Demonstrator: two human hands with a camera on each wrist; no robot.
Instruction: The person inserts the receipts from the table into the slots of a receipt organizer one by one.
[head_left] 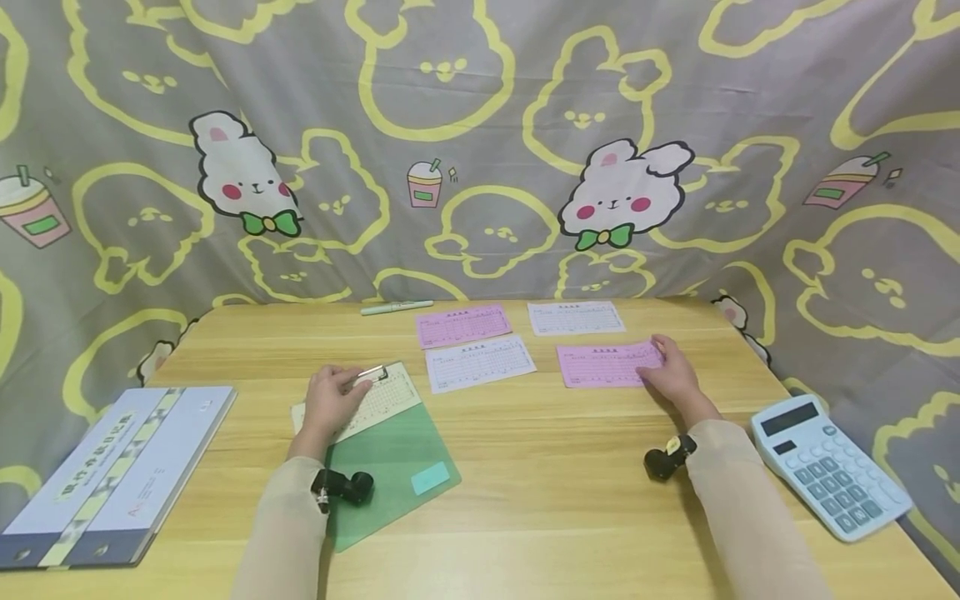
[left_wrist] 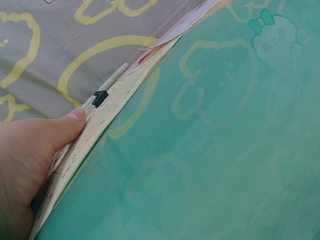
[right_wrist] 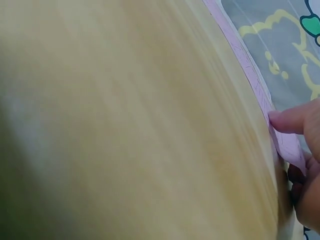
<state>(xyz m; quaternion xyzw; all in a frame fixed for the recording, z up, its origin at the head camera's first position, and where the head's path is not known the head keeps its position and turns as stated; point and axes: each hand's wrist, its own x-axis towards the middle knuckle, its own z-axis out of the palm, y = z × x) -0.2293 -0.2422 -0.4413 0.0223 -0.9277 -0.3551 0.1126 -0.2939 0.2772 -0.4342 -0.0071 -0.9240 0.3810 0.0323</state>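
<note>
My left hand [head_left: 334, 403] grips the top of a green clipboard [head_left: 390, 475] beside its metal clip [head_left: 372, 375]; a cream printed sheet [head_left: 390, 403] lies under the clip. In the left wrist view the thumb of that hand [left_wrist: 30, 155] lies along the clip's end. At the right, my right hand [head_left: 673, 379] pinches the right edge of a pink slip [head_left: 603, 367], which lies on the table. The right wrist view shows thumb and fingers of that hand [right_wrist: 305, 150] at the slip's end [right_wrist: 287, 145], its corner slightly raised.
Another pink slip [head_left: 463, 327] and two white slips [head_left: 480, 364] [head_left: 576, 317] lie toward the back, near a pale green pen [head_left: 397, 307]. A thick blue-white binder [head_left: 112, 475] is at the left, a light blue calculator [head_left: 831, 467] at the right. A patterned curtain [head_left: 480, 150] hangs behind the table.
</note>
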